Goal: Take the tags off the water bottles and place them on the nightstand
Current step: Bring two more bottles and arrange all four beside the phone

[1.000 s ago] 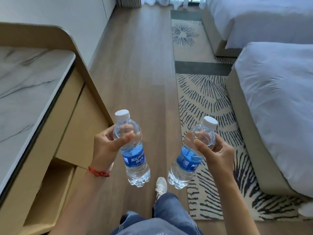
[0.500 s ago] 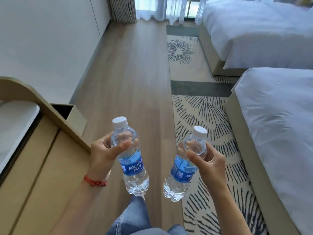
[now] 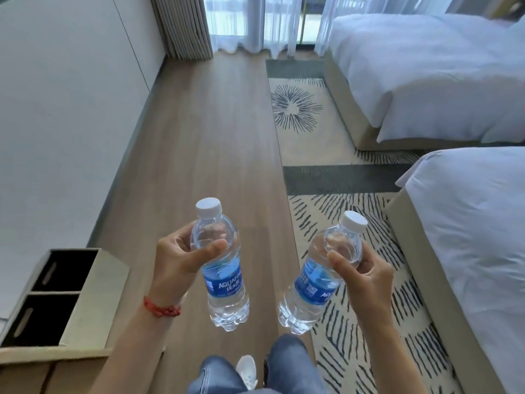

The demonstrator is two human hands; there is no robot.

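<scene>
My left hand [image 3: 179, 258] grips the shoulder of a clear water bottle [image 3: 224, 288] with a white cap and a blue label, held nearly upright. My right hand [image 3: 366, 270] grips a second bottle [image 3: 312, 291] of the same kind, tilted with its cap toward the right. Both bottles hang in front of me above the wooden floor. No tag shows on either bottle. No nightstand is in view.
A beige two-compartment bin [image 3: 65, 297] stands at the lower left beside a wooden cabinet edge. Two white beds [image 3: 468, 237] line the right side, on a patterned rug [image 3: 341, 211]. A wooden floor strip [image 3: 216, 155] runs toward curtains [image 3: 255, 24]. White wall on the left.
The view has advanced along the floor and tilted up: the marble-topped counter has left the frame and the bin has appeared at lower left. Both hands keep their grip on the bottles.
</scene>
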